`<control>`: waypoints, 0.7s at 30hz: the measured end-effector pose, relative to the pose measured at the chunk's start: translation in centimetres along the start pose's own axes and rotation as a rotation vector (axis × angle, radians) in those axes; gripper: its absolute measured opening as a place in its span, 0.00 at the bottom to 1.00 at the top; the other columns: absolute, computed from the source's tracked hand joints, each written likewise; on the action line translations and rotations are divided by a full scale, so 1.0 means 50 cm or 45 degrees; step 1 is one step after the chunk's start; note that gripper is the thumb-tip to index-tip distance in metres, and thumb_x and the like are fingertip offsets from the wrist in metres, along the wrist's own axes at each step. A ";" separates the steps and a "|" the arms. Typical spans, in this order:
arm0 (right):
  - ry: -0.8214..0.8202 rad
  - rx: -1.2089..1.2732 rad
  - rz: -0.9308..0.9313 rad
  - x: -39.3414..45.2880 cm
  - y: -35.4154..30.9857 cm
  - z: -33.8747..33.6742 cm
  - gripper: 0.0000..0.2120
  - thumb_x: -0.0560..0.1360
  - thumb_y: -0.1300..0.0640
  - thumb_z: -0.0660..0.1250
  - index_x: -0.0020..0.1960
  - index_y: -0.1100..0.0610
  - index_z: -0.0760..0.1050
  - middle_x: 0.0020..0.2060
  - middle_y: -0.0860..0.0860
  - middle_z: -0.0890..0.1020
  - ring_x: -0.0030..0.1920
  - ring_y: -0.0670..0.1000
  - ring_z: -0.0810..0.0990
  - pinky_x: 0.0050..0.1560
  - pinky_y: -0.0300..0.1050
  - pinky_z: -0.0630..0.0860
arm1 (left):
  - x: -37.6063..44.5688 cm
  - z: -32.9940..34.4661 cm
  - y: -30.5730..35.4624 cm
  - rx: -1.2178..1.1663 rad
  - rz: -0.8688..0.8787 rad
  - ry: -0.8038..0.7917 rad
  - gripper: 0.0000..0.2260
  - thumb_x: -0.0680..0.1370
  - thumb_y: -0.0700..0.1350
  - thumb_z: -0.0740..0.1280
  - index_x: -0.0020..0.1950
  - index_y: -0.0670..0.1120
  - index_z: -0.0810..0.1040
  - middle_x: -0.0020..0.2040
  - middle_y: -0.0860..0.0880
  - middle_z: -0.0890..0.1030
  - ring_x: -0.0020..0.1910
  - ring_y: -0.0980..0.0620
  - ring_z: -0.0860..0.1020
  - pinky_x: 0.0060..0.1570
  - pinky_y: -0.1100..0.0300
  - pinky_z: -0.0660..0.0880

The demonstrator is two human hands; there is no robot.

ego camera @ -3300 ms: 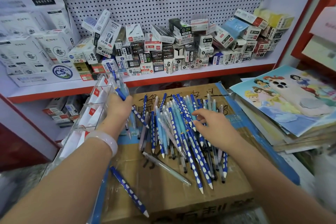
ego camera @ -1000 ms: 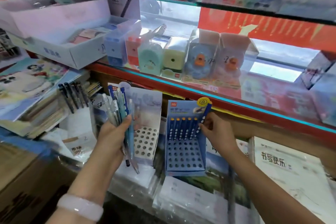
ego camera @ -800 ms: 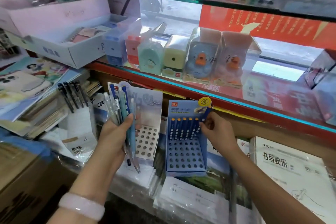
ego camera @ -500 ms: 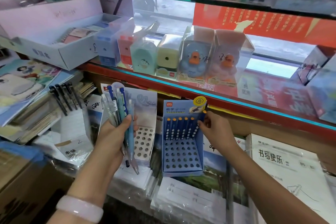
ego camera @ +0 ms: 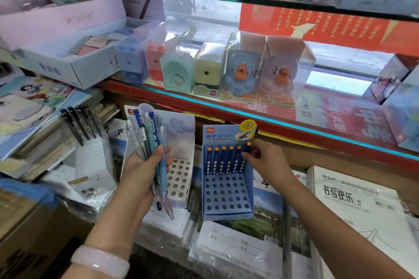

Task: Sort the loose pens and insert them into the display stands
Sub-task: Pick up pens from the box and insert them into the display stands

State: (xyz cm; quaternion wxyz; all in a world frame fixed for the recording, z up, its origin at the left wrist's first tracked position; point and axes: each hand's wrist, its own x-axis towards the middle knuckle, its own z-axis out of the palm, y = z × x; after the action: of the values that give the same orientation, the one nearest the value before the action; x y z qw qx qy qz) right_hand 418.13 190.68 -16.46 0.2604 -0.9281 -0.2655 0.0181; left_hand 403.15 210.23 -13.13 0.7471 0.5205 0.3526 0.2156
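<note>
Head view: right hand pinching the last upright pen in the blue stand's back row, left hand gripping a bundle of pens upright just left, nearer the white stand.

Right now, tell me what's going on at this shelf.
A person is stocking pen stands. The left hand grips a bundle of mixed pens upright. The right hand pinches the last pen in the back row of the blue display stand, whose front holes are unfilled. The white stand beside it holds none.
</note>
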 end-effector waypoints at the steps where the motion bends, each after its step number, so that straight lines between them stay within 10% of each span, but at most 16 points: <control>1: 0.038 0.018 -0.001 0.001 -0.001 0.000 0.05 0.77 0.55 0.65 0.46 0.58 0.73 0.33 0.49 0.74 0.36 0.52 0.73 0.36 0.43 0.66 | 0.000 -0.001 -0.001 0.000 0.000 -0.002 0.03 0.78 0.41 0.63 0.46 0.46 0.77 0.40 0.50 0.80 0.37 0.56 0.77 0.37 0.62 0.72; 13: -0.023 -0.421 0.139 0.016 -0.019 0.022 0.10 0.78 0.49 0.62 0.53 0.54 0.75 0.47 0.53 0.81 0.48 0.55 0.80 0.38 0.44 0.71 | -0.013 -0.010 -0.007 0.021 -0.033 -0.099 0.04 0.77 0.41 0.65 0.45 0.43 0.80 0.37 0.49 0.80 0.35 0.54 0.76 0.34 0.63 0.74; 21: 0.212 0.200 0.083 -0.027 -0.104 -0.001 0.06 0.77 0.52 0.64 0.50 0.54 0.71 0.31 0.43 0.73 0.32 0.46 0.72 0.29 0.38 0.65 | -0.027 -0.041 0.006 -0.082 -0.068 -0.132 0.03 0.75 0.41 0.67 0.43 0.44 0.80 0.40 0.47 0.83 0.33 0.56 0.78 0.31 0.64 0.76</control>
State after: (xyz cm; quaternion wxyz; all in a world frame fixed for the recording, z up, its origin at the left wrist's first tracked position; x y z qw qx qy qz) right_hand 414.46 193.76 -14.00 0.3527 -0.9113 -0.2103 -0.0298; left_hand 400.73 210.69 -12.87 0.7863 0.4971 0.3200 0.1795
